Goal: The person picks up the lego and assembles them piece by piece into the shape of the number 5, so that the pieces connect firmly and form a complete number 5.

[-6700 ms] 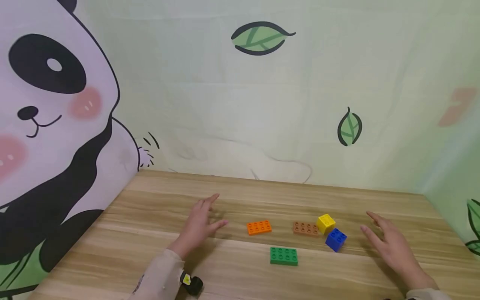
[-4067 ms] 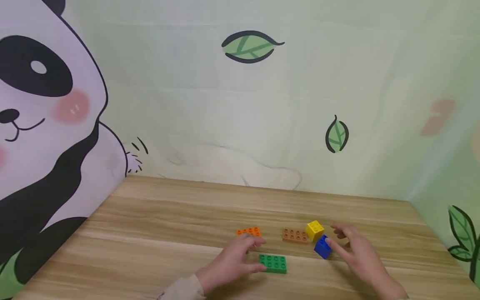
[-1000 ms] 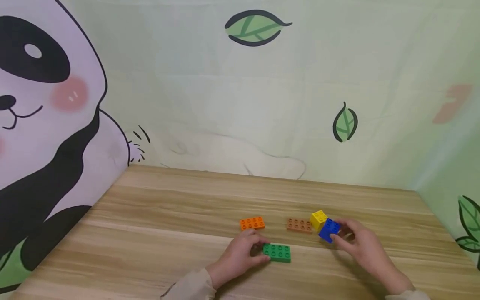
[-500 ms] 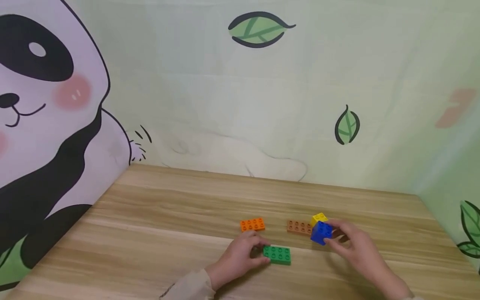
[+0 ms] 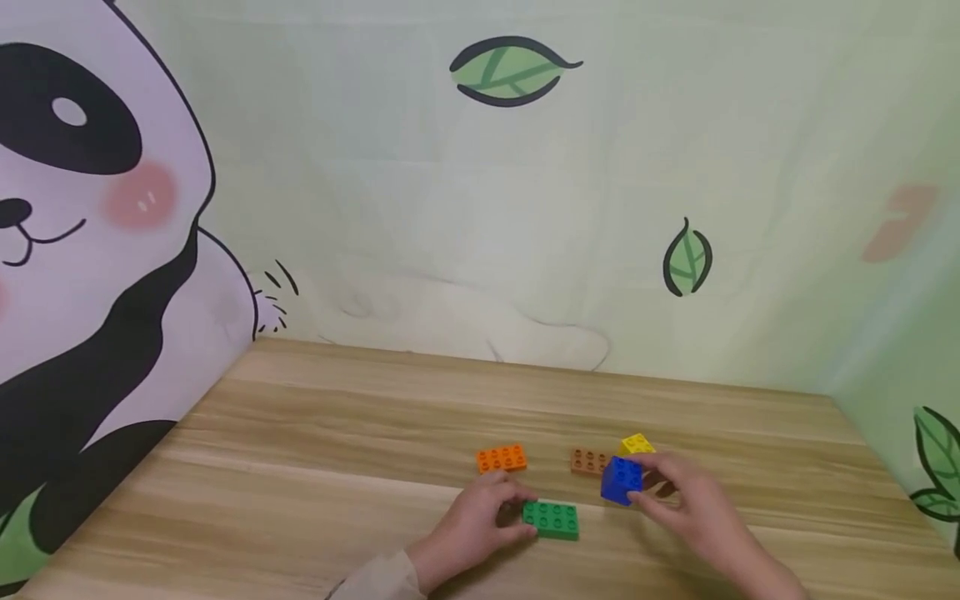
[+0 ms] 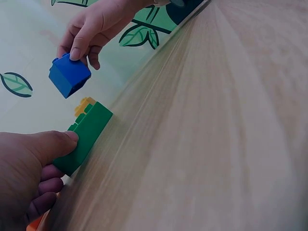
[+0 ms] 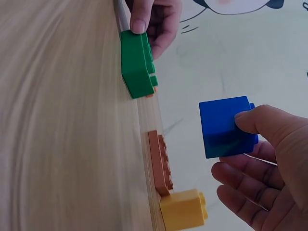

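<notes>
My left hand grips the left end of a green eight-stud toy building brick on the wooden table, thumb on the near side and fingers on the far side. Between thumb and fingers, my right hand pinches a blue four-stud building brick. The right wrist view shows the blue brick raised off the tabletop, studs facing the palm side. In the left wrist view it hangs above and beyond the far end of the green brick.
An orange flat brick lies behind my left hand. Behind the blue brick, a brown flat brick and a yellow brick sit side by side, both partly covered. A printed cloth wall closes off the table's back edge.
From apart at the sides, both hands came inward. The left took hold of the green brick; the right picked up the blue brick and carried it left, in front of the yellow and brown ones.
</notes>
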Demonstrator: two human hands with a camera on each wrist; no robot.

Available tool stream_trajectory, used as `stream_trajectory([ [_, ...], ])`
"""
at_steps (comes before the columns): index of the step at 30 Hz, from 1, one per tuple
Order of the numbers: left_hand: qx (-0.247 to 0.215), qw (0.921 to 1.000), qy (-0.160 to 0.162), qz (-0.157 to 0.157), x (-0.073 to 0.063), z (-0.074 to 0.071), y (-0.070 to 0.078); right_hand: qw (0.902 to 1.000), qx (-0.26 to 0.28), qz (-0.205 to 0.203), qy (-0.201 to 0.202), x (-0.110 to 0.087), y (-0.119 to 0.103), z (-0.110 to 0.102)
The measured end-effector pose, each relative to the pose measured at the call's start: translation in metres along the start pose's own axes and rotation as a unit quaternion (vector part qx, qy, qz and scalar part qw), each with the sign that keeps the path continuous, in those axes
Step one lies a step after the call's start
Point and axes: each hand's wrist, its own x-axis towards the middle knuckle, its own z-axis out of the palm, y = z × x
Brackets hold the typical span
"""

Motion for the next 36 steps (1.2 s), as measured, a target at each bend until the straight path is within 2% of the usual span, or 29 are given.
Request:
stream_trajectory([
  [6, -0.003, 1.0, -0.005, -0.005, -0.002, -0.001, -0.001, 0.9998, 0.008, -0.016, -0.009, 0.001, -0.006, 0.007],
  [11, -0.009, 0.9999, -0.01, -0.008, -0.003, -0.002, -0.001, 0.9988, 0.017, 0.001, -0.045, 0.004, -0.011, 0.01],
  [14, -0.011, 0.9999, -0.009, -0.007, -0.003, -0.002, -0.002, 0.9979, 0.024, -0.007, -0.06, 0.005, -0.014, 0.012],
  [25, -0.005, 1.0, 0.001, 0.004, -0.002, 0.0, -0.003, 0.9951, 0.054, -0.044, -0.07, 0.007, -0.017, 0.024],
  [36, -0.004, 1.0, 0.0, 0.006, 0.0, 0.0, 0.0, 0.9922, 0.08, -0.041, -0.085, 0.007, -0.019, 0.033],
])
